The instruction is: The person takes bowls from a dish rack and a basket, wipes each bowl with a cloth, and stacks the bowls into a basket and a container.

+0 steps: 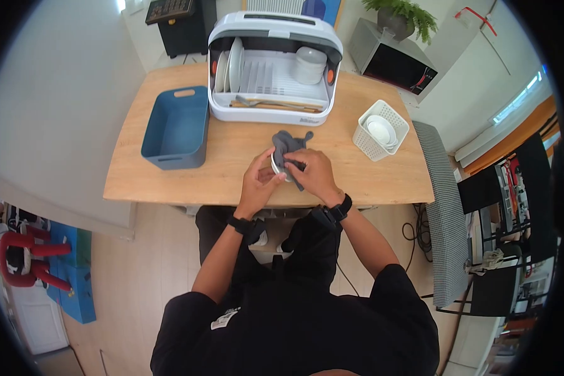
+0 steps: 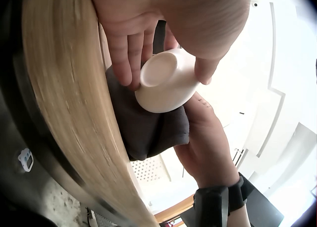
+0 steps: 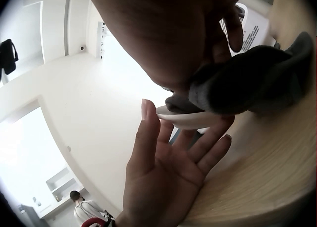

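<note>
My left hand (image 1: 255, 183) grips a small white bowl (image 2: 171, 86) near the front edge of the table, fingers on one side and thumb on the other. In the left wrist view the bowl is tilted, its round foot showing. A dark grey cloth (image 1: 286, 143) is bunched in my right hand (image 1: 318, 174), which presses it into the bowl's hollow. Part of the cloth hangs below the bowl in the left wrist view (image 2: 143, 123). The cloth and right hand hide most of the bowl's inside.
On the wooden table (image 1: 244, 182), a white dish rack (image 1: 266, 116) with plates, stacked bowls and cutlery stands at the back. A blue bin (image 1: 174, 164) is at left. At right, a white basket (image 1: 366, 149) holds small white dishes. A microwave (image 1: 398, 66) stands behind.
</note>
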`<state>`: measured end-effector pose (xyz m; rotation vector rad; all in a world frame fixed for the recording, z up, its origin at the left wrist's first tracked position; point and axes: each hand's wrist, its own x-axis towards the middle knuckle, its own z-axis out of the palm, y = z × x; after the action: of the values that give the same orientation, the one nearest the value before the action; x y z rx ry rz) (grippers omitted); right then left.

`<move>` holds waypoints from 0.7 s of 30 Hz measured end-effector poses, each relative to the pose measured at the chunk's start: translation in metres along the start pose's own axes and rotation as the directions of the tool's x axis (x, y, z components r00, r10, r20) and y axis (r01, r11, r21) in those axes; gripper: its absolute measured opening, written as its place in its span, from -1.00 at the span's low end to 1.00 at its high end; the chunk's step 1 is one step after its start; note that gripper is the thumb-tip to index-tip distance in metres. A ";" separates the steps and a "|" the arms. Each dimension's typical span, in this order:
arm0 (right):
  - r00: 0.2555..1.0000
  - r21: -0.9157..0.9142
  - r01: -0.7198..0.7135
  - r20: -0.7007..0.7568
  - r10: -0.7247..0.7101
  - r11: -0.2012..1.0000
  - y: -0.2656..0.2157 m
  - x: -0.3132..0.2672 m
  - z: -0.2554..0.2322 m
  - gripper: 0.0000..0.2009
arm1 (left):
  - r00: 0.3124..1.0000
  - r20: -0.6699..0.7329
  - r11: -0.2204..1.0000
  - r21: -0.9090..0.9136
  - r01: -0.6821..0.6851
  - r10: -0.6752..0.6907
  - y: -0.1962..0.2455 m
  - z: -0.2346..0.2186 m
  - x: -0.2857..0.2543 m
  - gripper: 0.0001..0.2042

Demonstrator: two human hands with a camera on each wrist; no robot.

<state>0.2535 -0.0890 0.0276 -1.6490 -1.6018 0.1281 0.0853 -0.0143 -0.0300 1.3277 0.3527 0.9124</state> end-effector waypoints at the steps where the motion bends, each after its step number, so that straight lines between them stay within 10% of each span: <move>1: 1.000 0.006 -0.014 0.027 0.014 1.000 0.000 0.001 -0.001 -0.80 | 0.999 0.021 0.996 -0.084 0.044 -0.042 0.001 -0.001 0.000 -0.30; 9: 0.961 0.117 -0.241 -0.113 0.254 0.963 0.011 -0.008 0.004 -0.72 | 0.960 -0.213 0.962 -0.164 -0.220 0.183 -0.013 -0.008 0.004 -0.63; 15: 0.968 0.266 -0.188 -0.113 0.224 0.946 0.004 -0.007 0.007 -0.72 | 0.965 -0.209 0.980 -0.155 0.128 -0.160 -0.007 -0.010 0.004 -0.81; 21: 0.953 0.287 -0.237 -0.117 0.279 0.928 0.002 -0.004 0.007 -0.73 | 0.996 -0.076 0.987 -0.158 0.028 -0.041 -0.011 -0.013 0.003 -0.90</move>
<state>0.2500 -0.0888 0.0196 -1.6050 -1.1855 0.3308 0.0817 -0.0030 -0.0427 1.1403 0.3566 0.9464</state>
